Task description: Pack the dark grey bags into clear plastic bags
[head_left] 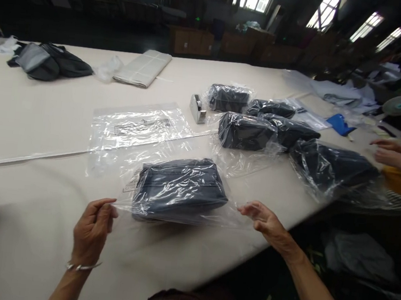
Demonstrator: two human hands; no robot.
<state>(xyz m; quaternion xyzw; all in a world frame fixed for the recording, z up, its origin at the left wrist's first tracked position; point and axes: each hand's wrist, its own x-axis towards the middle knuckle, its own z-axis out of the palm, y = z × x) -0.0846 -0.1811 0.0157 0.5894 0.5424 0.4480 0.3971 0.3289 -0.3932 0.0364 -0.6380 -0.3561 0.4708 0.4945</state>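
Note:
A dark blue-grey pouch bag lies inside a clear plastic bag on the table before me. My left hand pinches the near left corner of the plastic. At the opposite near corner my right hand has thumb and fingertips closed on the plastic edge. The plastic is drawn out sideways between both hands, and the pouch sits in its middle. Beyond it a flat clear plastic bag with printed text rests on the tabletop.
Several plastic-wrapped dark pouches stand at the right, near a tape dispenser. Another person's hands are at the right edge. Dark unwrapped bags and a folded sheet lie at the back of the pale table.

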